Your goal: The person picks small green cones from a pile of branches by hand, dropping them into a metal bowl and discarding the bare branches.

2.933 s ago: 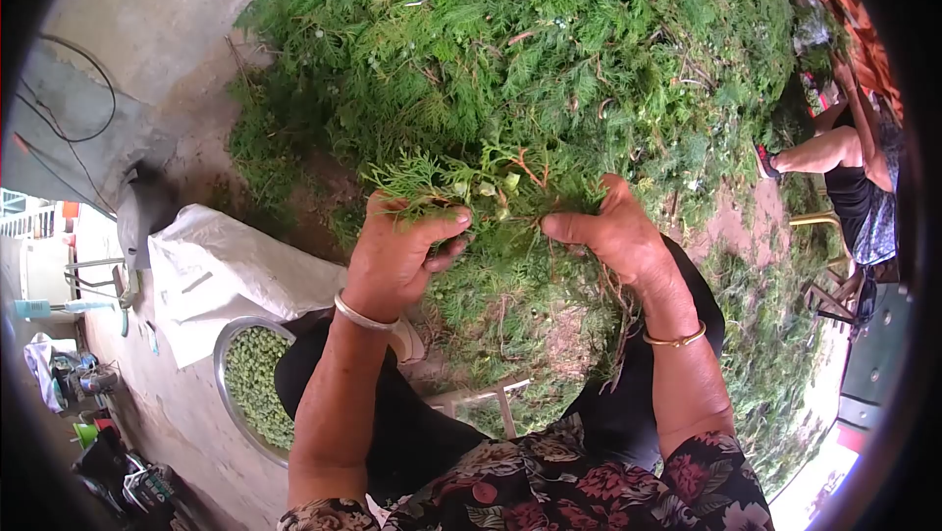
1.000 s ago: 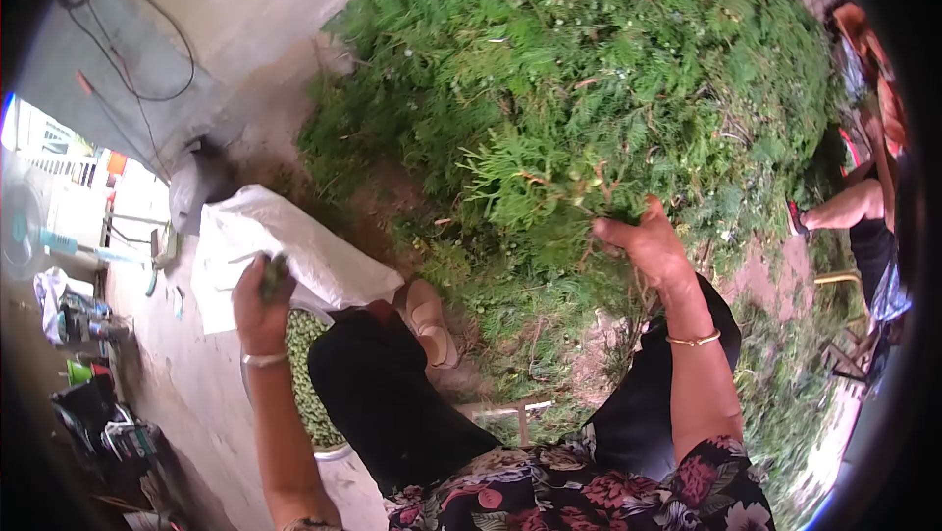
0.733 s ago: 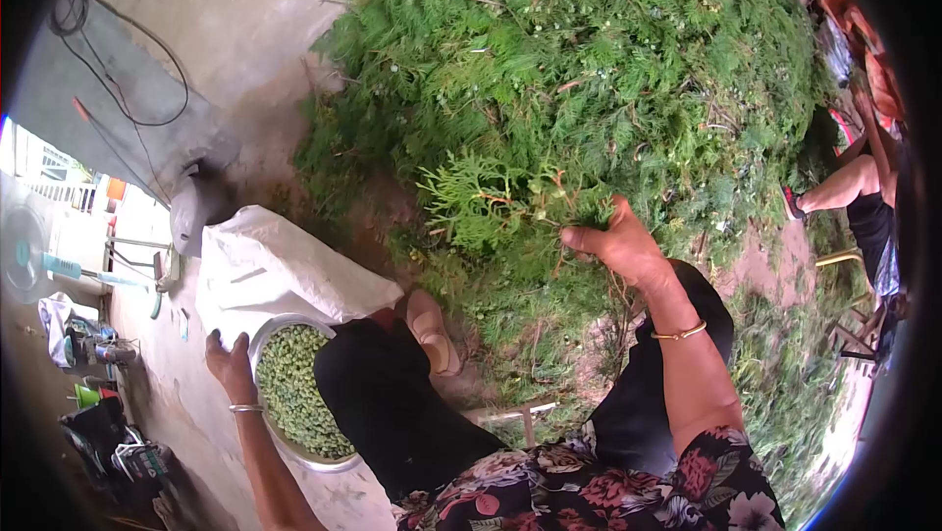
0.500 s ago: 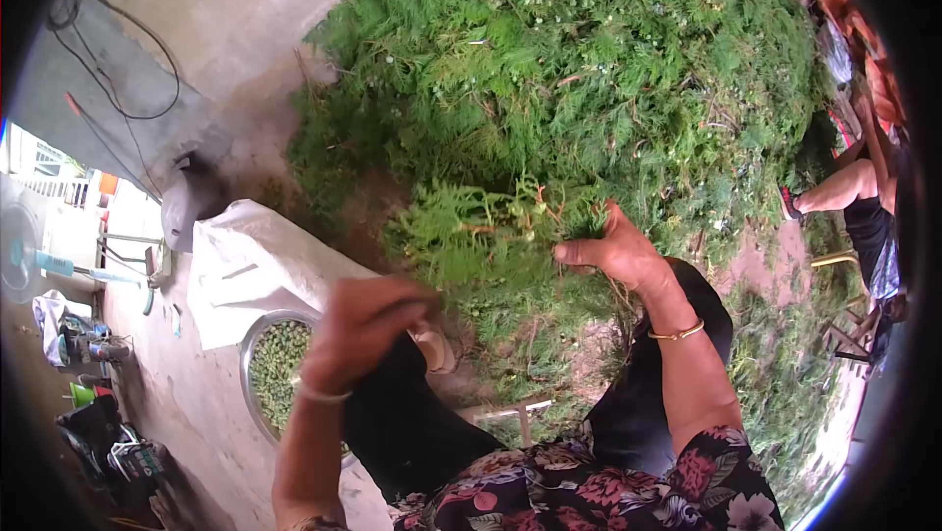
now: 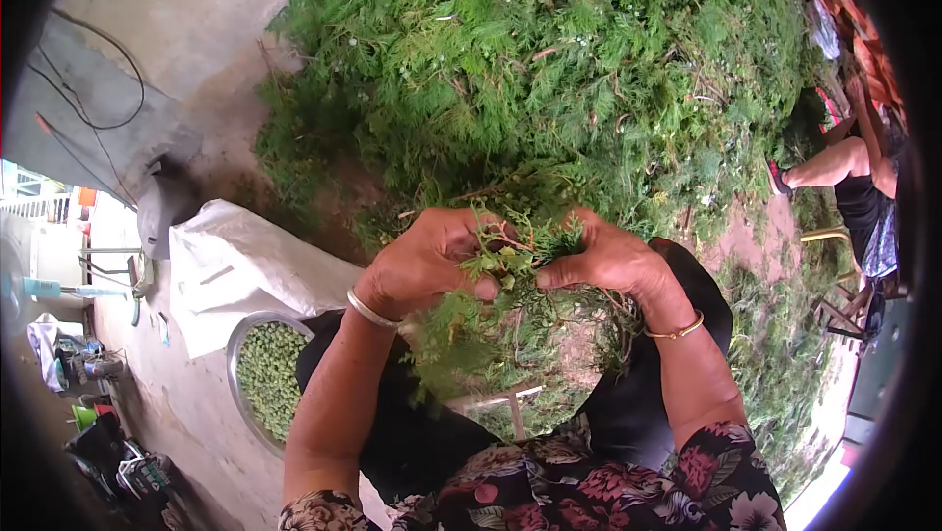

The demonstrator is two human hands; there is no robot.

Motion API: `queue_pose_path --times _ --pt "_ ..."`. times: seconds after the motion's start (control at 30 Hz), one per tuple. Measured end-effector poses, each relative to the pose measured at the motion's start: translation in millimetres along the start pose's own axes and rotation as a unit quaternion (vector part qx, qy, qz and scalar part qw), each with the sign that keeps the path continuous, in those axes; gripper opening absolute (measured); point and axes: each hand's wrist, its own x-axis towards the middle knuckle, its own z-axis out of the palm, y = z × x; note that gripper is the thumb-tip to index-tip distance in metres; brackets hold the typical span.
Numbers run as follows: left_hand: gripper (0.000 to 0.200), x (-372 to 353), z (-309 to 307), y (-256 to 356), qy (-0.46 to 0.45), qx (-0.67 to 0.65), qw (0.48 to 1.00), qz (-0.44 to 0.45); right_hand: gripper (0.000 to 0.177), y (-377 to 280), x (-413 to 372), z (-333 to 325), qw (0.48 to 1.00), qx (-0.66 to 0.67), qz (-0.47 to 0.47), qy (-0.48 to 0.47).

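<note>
My left hand [image 5: 427, 258], silver bangle at the wrist, is closed at the sprig's left side with thumb and fingers pinched among its tips. Opposite it, my right hand [image 5: 608, 258], with a gold bangle, grips the same leafy evergreen sprig [image 5: 510, 261] between thumb and fingers. Reddish stems and small pale-green cones show between the two hands. What exactly the left fingertips pinch is partly hidden by leaves. Down to the left, a round metal basin [image 5: 235, 374] holds many small green cones [image 5: 275, 374].
A large heap of cut evergreen branches [image 5: 549, 60] rises in front. A white sack [image 5: 231, 266] lies at left, near a grey object [image 5: 167, 207] and black cable [image 5: 137, 70]. At far right sits another person [image 5: 834, 163]. More loose branches [image 5: 775, 384] cover the ground at right.
My left hand has moved up and right from above the basin to the sprig, and its fingers have closed there. My right hand still grips the sprig. The view has shifted slightly.
</note>
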Motion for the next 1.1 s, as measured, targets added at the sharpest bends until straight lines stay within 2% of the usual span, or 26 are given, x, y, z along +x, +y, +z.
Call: queue_pose_path --times 0.07,0.17,0.23,0.27,0.33,0.37,0.43,0.47,0.53,0.57,0.63,0.67,0.9,0.97,1.0,1.07,1.1 --pt "0.047 0 -1 -2 -0.006 0.006 1.0 0.011 0.058 -1 -1 0 0.996 -0.083 0.007 0.026" --pt "0.052 3 -5 -7 -0.005 0.012 0.999 -0.038 0.061 -4 -1 1 0.989 -0.142 0.011 0.029" --pt "0.06 4 4 2 0.018 0.207 0.978 -0.025 0.06 8 8 1 0.991 -0.129 0.017 0.013" --pt "0.06 2 11 2 0.017 0.205 0.978 -0.026 0.06 12 12 1 0.993 -0.117 0.022 -0.003" --pt "0.057 -5 24 -3 0.156 0.266 0.951 0.012 0.06 13 13 2 0.994 -0.107 0.021 -0.011" --pt "0.057 -4 23 -11 0.156 0.265 0.951 0.011 0.061 13 14 3 0.995 -0.098 0.018 -0.019" --pt "0.045 0 19 -23 0.204 0.34 0.915 0.074 0.062 13 14 2 0.994 -0.109 0.03 -0.013" --pt "0.045 1 15 -23 0.204 0.339 0.915 0.073 0.062 14 14 2 0.992 -0.118 0.042 -0.006" --pt "0.026 6 10 -5 0.093 0.353 0.928 0.08 0.064 4 7 4 0.99 -0.129 0.048 0.011" --pt "0.026 5 8 -3 0.094 0.352 0.928 0.079 0.066 1 5 5 0.988 -0.14 0.054 0.029" --pt "0.011 1 5 -1 0.148 0.198 0.969 0.009 0.068 9 8 3 0.991 -0.12 0.056 0.033" --pt "0.009 1 -1 -7 0.135 0.189 0.971 0.056 0.071 11 9 2 0.993 -0.1 0.058 0.038" --pt "0.009 3 -7 -19 0.19 0.162 0.967 0.043 0.076 16 13 5 0.992 -0.115 0.037 0.035" --pt "0.012 4 -9 -19 0.137 0.134 0.981 0.026 0.074 16 15 4 0.989 -0.134 0.052 0.032" --pt "0.012 5 -8 -18 0.138 0.133 0.981 0.026 0.074 12 13 5 0.989 -0.135 0.052 0.031" --pt "0.015 7 -6 -18 0.117 0.326 0.936 0.067 0.071 1 6 7 0.993 -0.1 0.056 0.021" --pt "0.015 7 -7 -17 0.118 0.324 0.936 0.067 0.071 4 7 7 0.993 -0.101 0.057 0.019"
